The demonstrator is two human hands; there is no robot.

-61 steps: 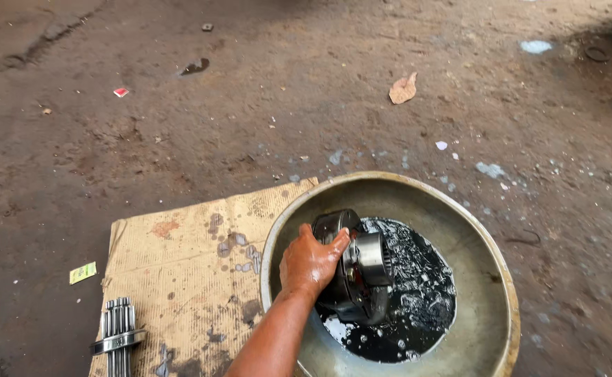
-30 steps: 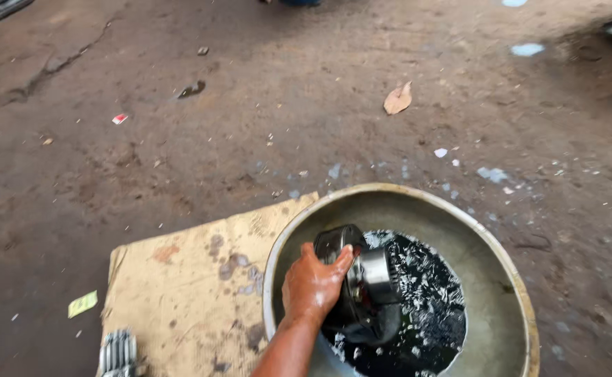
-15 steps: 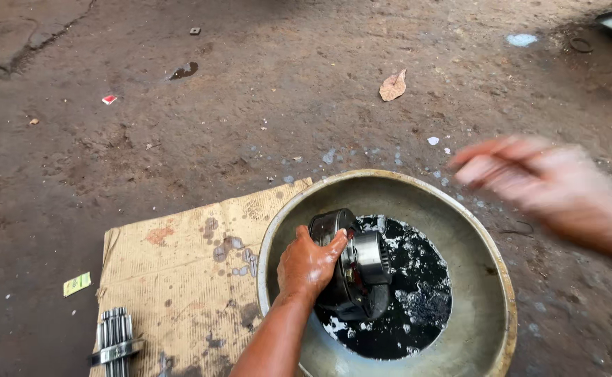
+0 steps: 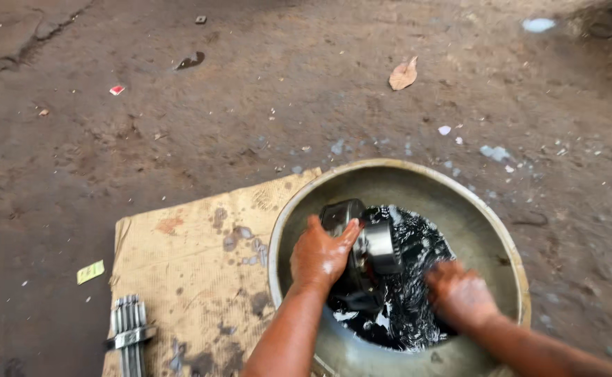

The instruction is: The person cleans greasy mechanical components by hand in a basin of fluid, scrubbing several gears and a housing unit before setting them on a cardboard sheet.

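Note:
A wide metal basin (image 4: pixel 489 225) sits on the ground with a pool of black oily liquid (image 4: pixel 418 251) in its bottom. In it stands a dark round metal machine part with a shiny steel bearing ring (image 4: pixel 378 246). My left hand (image 4: pixel 320 255) grips the part's left side and holds it on edge. My right hand (image 4: pixel 458 294) is down in the black liquid just right of the part, wet and slightly blurred; whether it holds anything cannot be seen.
A stained sheet of cardboard (image 4: pixel 187 265) lies left of the basin. A splined steel shaft (image 4: pixel 130 334) rests at its lower left corner. Bare dirty ground with a dry leaf (image 4: pixel 404 74) and small litter surrounds everything.
My right hand came in from the upper right and dropped into the liquid beside the part. My left hand kept its grip on the part.

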